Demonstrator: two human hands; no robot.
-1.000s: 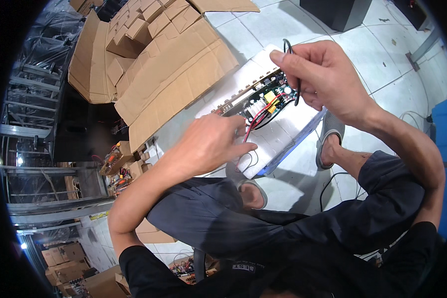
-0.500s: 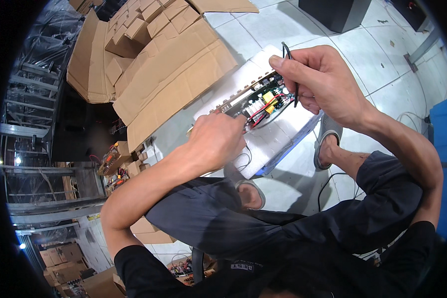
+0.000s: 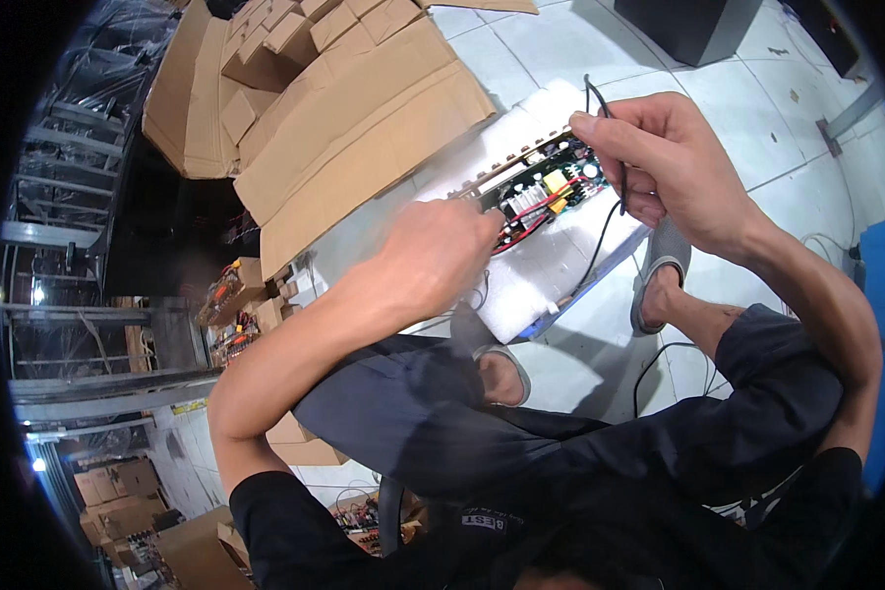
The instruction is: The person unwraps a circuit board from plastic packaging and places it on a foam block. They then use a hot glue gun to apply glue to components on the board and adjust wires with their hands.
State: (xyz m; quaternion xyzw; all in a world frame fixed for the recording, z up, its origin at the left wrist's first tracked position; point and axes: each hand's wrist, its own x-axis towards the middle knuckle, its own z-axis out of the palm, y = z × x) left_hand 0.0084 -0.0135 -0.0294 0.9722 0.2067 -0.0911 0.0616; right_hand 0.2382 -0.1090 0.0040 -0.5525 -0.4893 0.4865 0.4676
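Note:
A long, narrow circuit board with yellow and pale components and red and black wires lies on a white foam block. My left hand, blurred, is closed at the board's left end; its fingers hide whatever they grip. At the far right end of the board, my right hand pinches a thin black cable between thumb and fingers. Part of the cable loops above that hand, and the rest hangs down over the foam.
An open cardboard box filled with smaller cartons stands at the far left. Beside it are more circuit boards. A black cabinet stands on the tiled floor at the back; a blue bin is at the right.
The view has shifted, so the board and foam appear slightly farther right. The black cable now hangs down across the foam, where it earlier ran along the board toward my left hand.

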